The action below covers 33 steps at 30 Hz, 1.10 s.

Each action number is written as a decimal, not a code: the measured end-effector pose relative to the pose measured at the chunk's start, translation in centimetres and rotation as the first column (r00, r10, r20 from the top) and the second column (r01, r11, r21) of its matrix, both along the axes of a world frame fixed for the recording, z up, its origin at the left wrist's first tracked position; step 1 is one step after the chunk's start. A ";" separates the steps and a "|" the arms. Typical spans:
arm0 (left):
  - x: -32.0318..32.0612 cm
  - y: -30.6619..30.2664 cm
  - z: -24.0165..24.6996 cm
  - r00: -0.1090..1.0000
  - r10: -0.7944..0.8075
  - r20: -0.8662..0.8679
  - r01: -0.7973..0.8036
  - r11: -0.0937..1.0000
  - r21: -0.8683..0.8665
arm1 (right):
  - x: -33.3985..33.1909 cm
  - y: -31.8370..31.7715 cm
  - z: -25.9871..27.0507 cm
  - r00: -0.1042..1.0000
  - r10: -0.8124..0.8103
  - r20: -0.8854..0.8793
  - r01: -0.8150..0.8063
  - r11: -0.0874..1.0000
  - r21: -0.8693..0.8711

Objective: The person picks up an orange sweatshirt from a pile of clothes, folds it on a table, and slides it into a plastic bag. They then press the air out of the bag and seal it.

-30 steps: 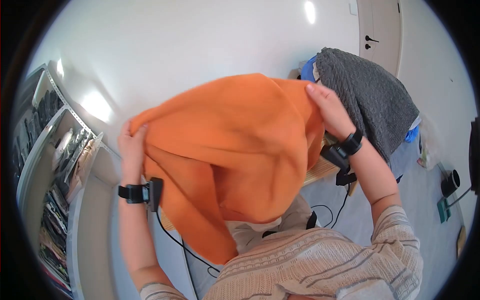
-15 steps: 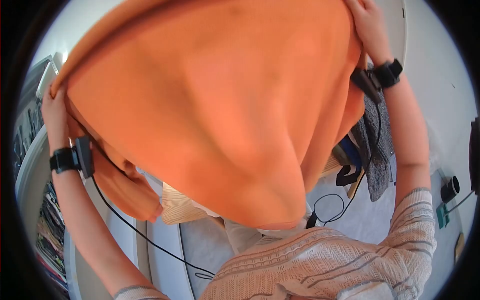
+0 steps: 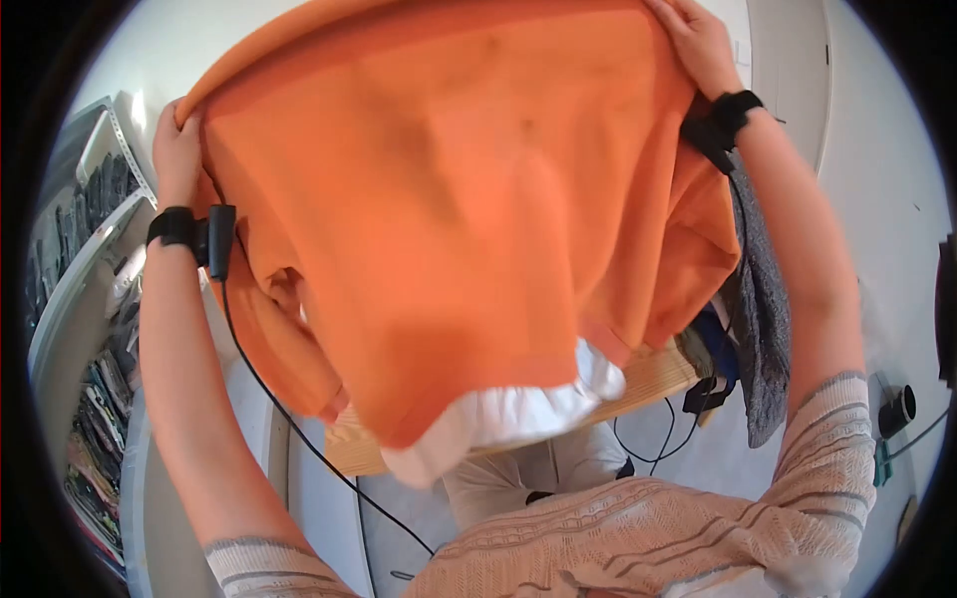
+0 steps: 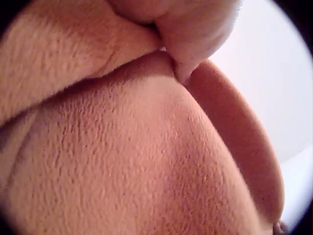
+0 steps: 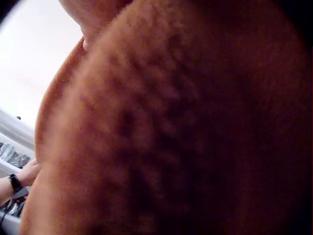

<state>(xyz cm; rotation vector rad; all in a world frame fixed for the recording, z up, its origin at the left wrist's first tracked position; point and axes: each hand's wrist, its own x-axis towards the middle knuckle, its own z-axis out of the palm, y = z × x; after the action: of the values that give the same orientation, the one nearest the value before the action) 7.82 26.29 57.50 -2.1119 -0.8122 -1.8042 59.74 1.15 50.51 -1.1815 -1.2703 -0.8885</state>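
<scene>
An orange sweatshirt point(image 3: 449, 219) hangs spread out in front of the person. My left hand point(image 3: 177, 164) grips its upper left corner, and my right hand point(image 3: 703, 45) holds the upper right one. White fabric point(image 3: 508, 414) shows below its orange lower edge. A sleeve hangs at either side. In the left wrist view, the fingers and thumb of the left hand point(image 4: 195, 34) pinch a fold of the orange cloth point(image 4: 132, 161). The cloth point(image 5: 122, 127) fills most of the right wrist view, covering much of the right hand point(image 5: 98, 17).
Behind the sweatshirt is a wooden table point(image 3: 354, 453). A dark grey textured cloth point(image 3: 763, 349) hangs at the right. Shelves point(image 3: 100, 249) with packed clothes stand at the left. Black cables point(image 3: 299, 429) trail from the wrist cameras. A black cup-shaped container point(image 3: 897, 409) is far right.
The sweatshirt went from bunched to spread as both hands rose and moved apart. Since half a second ago the left hand has come slightly inward, and white fabric shows at the bottom.
</scene>
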 end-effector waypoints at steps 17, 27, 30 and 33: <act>-5.5 -15.9 -35.4 0.737 -0.557 -0.383 -0.149 0.419 -0.896 | -4.8 -9.0 -28.2 0.891 0.374 -0.256 -0.283 0.016 -0.959; -4.9 -17.7 -37.0 0.787 -0.600 -0.142 -0.075 0.135 -0.988 | -10.1 -6.9 -28.0 0.815 0.258 -0.519 -0.520 -0.072 -0.851; -4.3 -18.7 -39.4 0.667 -0.574 -0.476 -0.116 0.551 -0.827 | -12.2 -6.8 -31.1 0.827 0.509 -0.240 -0.320 0.075 -0.944; -4.3 -19.1 -40.3 0.708 -0.479 -0.519 -0.166 0.601 -0.781 | -12.9 -6.4 -32.5 0.876 0.449 -0.177 -0.196 -0.005 -0.981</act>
<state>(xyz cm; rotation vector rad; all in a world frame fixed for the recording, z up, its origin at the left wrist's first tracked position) 3.56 7.21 17.20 -3.1827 -1.3500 -0.4483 46.82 -5.30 18.06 -1.6836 -2.3702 0.5343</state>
